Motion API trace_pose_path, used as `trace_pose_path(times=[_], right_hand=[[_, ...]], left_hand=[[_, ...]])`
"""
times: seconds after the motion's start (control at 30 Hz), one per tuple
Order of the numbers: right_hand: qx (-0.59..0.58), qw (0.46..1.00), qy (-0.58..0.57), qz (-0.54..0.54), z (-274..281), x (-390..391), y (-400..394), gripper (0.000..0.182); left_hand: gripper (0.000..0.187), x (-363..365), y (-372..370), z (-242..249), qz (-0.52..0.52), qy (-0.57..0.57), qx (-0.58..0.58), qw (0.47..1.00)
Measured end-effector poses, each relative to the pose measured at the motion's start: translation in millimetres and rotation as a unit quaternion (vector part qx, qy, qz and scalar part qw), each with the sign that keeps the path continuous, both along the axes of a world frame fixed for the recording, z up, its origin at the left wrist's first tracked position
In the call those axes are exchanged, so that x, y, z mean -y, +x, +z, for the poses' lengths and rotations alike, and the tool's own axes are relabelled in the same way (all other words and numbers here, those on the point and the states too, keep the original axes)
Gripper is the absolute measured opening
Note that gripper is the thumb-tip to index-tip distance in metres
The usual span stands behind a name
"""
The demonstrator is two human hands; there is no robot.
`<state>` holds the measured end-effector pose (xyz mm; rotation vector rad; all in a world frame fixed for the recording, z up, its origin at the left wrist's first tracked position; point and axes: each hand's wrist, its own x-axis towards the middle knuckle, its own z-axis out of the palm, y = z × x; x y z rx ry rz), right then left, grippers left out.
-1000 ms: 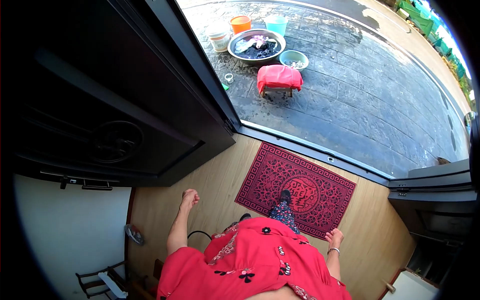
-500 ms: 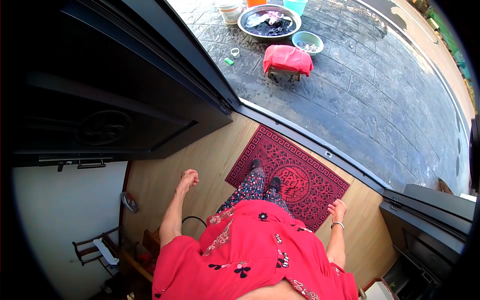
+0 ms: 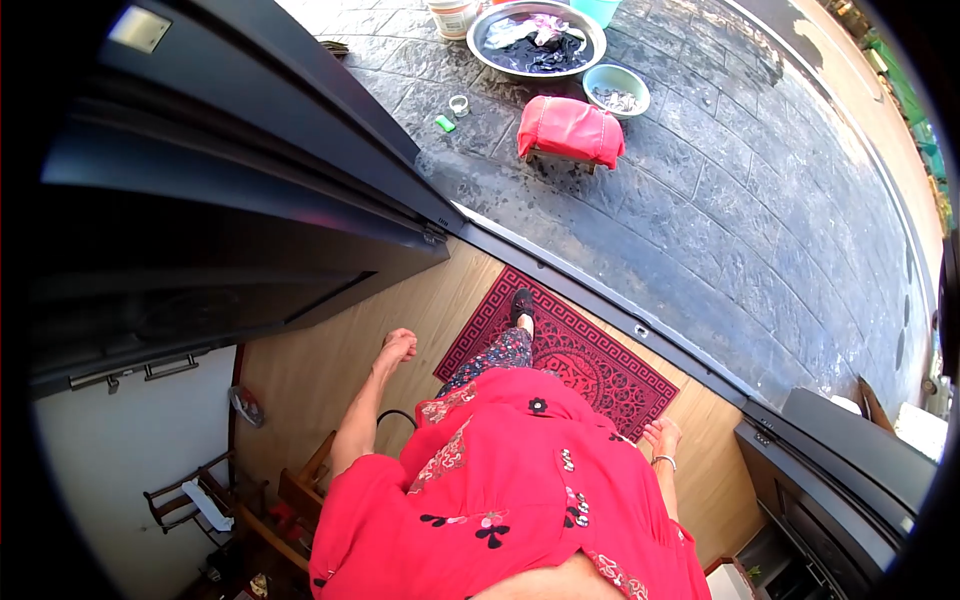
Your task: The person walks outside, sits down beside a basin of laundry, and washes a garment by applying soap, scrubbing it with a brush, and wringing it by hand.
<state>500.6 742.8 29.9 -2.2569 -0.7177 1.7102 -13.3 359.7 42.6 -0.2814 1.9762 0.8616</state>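
My left hand (image 3: 401,345) hangs in the air beside my red blouse, over the wooden floor, its fingers curled into a loose fist with nothing visible in it. On the other side, my right hand (image 3: 662,437) hovers near the corner of the red doormat (image 3: 610,375). Its fingers are loosely bent and slightly apart, and it appears to hold nothing. A bracelet (image 3: 664,459) circles that wrist. One dark shoe (image 3: 522,305) stands on the mat; the other foot is hidden under the blouse.
Past the door threshold (image 3: 600,312) lie dark paving slabs. A cloth-covered stool (image 3: 571,131), a large basin (image 3: 535,70) with soaking laundry, a smaller bowl (image 3: 616,92) and a bucket (image 3: 454,18) stand there. Dark doors (image 3: 330,170) flank the opening. A wooden chair (image 3: 300,505) stands behind on the left.
One foot has stepped forward on the mat, and the other has gone out of sight beneath the blouse. Both hands have swung slightly, and the camera view has shifted.
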Motion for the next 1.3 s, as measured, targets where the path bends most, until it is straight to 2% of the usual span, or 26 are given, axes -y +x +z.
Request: trace_pose_path(times=[0.07,0.17,0.27,0.5,0.7,0.77,0.9,1.07,1.2,1.3], right_hand=[[0.023,1.0,0.003,-0.01,-6,-15,-18,0.031],[-0.032,0.999,0.032,-0.023,1,-34,-53,0.029],[-0.069,0.996,0.055,0.01,6,-50,-95,0.031],[-0.037,0.999,0.015,0.035,-9,-108,-133,0.03],[0.027,0.996,-0.043,0.075,-41,-236,-152,0.024],[0.031,0.995,-0.051,0.079,-55,-293,-162,0.026],[-0.045,0.99,0.028,0.132,-24,-409,-230,0.028],[-0.075,0.965,0.086,0.238,-1,-535,-322,0.029],[-0.106,0.948,0.112,0.279,3,-587,-375,0.033],[-0.125,0.946,0.101,0.282,-1,-581,-397,0.032]], left_hand=[[0.012,-43,-30,9,-0.044,0.007,-0.006,0.999],[0.017,-88,-59,14,-0.119,0.018,-0.041,0.992],[0.019,-132,-86,22,-0.142,-0.004,-0.067,0.988],[0.021,-199,-119,16,-0.176,-0.005,-0.069,0.982],[0.017,-257,-133,17,-0.091,-0.025,-0.079,0.992],[0.02,-267,-131,12,-0.015,-0.035,-0.07,0.997],[0.021,-310,-131,20,-0.009,-0.1,-0.03,0.994],[0.021,-369,-127,31,0.024,-0.078,-0.039,0.996],[0.023,-391,-128,32,0.007,-0.066,-0.045,0.997],[0.023,-394,-132,31,0.016,-0.062,-0.038,0.997]])
